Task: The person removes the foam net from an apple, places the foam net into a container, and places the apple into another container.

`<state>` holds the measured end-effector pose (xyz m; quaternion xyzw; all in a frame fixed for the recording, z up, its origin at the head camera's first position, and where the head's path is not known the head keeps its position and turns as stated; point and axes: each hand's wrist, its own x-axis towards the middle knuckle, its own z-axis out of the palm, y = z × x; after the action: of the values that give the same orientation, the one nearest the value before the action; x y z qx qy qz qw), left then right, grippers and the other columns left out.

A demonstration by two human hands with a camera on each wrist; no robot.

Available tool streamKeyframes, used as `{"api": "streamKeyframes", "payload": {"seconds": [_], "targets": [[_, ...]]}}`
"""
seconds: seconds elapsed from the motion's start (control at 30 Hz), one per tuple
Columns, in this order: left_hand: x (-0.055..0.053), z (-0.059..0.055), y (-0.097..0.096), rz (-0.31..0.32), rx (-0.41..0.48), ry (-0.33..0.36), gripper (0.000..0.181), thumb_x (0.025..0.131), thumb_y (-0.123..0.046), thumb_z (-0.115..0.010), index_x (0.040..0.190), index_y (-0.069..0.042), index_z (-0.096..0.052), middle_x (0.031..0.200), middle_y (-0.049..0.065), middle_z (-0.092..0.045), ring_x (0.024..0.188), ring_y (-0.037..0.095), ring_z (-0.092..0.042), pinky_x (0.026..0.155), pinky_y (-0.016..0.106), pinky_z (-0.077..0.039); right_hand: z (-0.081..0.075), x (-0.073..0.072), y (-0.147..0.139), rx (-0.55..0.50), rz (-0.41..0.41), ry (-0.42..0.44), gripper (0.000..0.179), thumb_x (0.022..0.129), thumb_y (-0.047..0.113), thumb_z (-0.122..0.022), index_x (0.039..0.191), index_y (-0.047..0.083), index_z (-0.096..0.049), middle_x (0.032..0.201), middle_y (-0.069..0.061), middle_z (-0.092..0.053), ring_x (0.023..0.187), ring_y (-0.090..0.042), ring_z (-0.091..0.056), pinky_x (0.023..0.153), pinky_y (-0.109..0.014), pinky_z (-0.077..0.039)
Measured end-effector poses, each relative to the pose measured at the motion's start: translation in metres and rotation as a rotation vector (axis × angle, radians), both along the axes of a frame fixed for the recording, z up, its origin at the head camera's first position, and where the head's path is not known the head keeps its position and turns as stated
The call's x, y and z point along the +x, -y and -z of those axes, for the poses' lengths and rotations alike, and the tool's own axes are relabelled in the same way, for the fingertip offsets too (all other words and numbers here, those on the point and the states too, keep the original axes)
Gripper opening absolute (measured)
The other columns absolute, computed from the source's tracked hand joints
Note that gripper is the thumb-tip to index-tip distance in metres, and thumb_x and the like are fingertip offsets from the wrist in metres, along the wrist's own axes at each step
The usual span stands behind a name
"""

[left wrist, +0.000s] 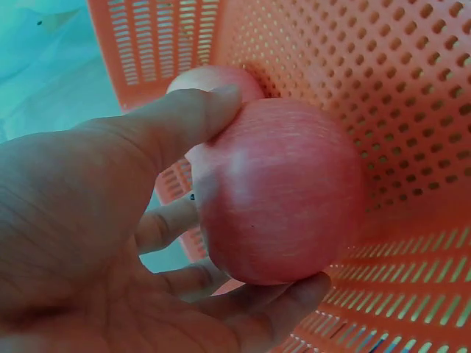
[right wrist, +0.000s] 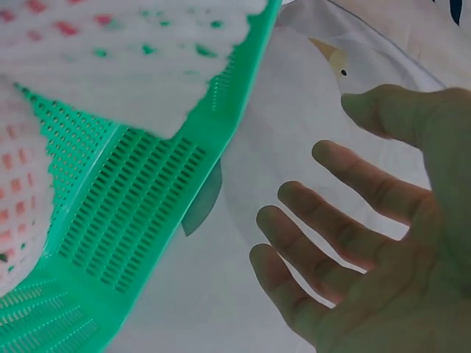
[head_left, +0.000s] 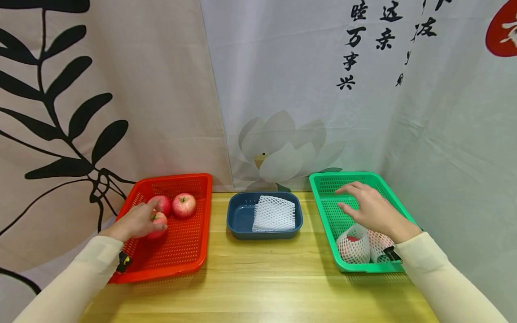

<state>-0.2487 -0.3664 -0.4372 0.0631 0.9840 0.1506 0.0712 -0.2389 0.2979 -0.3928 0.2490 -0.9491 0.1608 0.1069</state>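
Note:
In the red basket (head_left: pixel 177 255) on the left lie several apples. My left hand (head_left: pixel 139 221) grips one apple (left wrist: pixel 283 191), thumb on top and fingers curled beneath it. Two other apples, one at the back (head_left: pixel 184 205) and one beside it (head_left: pixel 163 204), sit close by. Over the green basket (head_left: pixel 329 224) on the right hovers my right hand (head_left: pixel 373 211), fingers spread and holding nothing. Below it, two apples in white foam nets, one nearer the middle (head_left: pixel 353 251) and one partly hidden by the wrist (head_left: pixel 378 244), rest at the basket's front.
Between the baskets stands a dark blue tray (head_left: pixel 242 231) with white foam nets (head_left: pixel 274 214) lying flat in it. All three containers are on a wooden table (head_left: pixel 258 278). A printed cloth (head_left: pixel 282 67) hangs right behind them.

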Motion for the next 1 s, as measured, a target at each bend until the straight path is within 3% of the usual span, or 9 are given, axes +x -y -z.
{"api": "streamKeyframes", "payload": {"seconds": [0.17,0.37,0.57,0.83,1.0], "targets": [[-0.001,0.002,0.006,0.036,-0.033,0.0,0.072,0.096,-0.023,-0.096,0.143,0.017,-0.059,0.137,0.045,-0.07,0.125,0.061,-0.068,0.109,0.074,-0.058,0.001,-0.003,-0.008,0.009,0.018,0.033,0.038,0.111,0.021,-0.081,0.144,0.004,-0.076,0.148,-0.024,-0.075,0.141,-0.052,-0.069,0.114,-0.073,-0.058],[-0.002,0.003,0.008,0.025,-0.038,0.068,0.07,0.096,-0.021,-0.096,0.143,0.014,-0.058,0.133,0.042,-0.07,0.123,0.058,-0.069,0.11,0.075,-0.057,0.004,-0.007,-0.019,0.03,0.041,0.074,0.041,0.112,0.025,-0.081,0.147,0.003,-0.075,0.151,-0.027,-0.072,0.142,-0.054,-0.066,0.113,-0.075,-0.057],[0.0,0.001,0.007,0.001,-0.024,0.103,0.069,0.097,-0.019,-0.096,0.146,0.013,-0.058,0.14,0.042,-0.069,0.128,0.058,-0.067,0.114,0.077,-0.055,0.007,-0.008,-0.029,0.049,0.06,0.1,0.044,0.112,0.027,-0.08,0.148,0.002,-0.074,0.153,-0.03,-0.071,0.145,-0.056,-0.064,0.115,-0.077,-0.056],[0.003,-0.005,0.004,-0.035,-0.036,0.069,0.085,0.094,-0.018,-0.098,0.156,0.018,-0.053,0.145,0.044,-0.065,0.131,0.057,-0.063,0.12,0.078,-0.05,0.007,-0.006,-0.041,0.075,0.09,0.16,0.05,0.112,0.028,-0.08,0.151,-0.001,-0.071,0.154,-0.034,-0.069,0.145,-0.06,-0.062,0.114,-0.078,-0.055],[0.006,-0.009,0.0,-0.032,-0.016,0.044,0.08,0.098,-0.025,-0.093,0.155,0.015,-0.055,0.141,0.041,-0.067,0.129,0.056,-0.061,0.115,0.077,-0.053,0.009,-0.005,-0.048,0.09,0.105,0.197,0.053,0.112,0.029,-0.081,0.152,-0.003,-0.069,0.155,-0.035,-0.068,0.15,-0.064,-0.057,0.117,-0.081,-0.052]]}}
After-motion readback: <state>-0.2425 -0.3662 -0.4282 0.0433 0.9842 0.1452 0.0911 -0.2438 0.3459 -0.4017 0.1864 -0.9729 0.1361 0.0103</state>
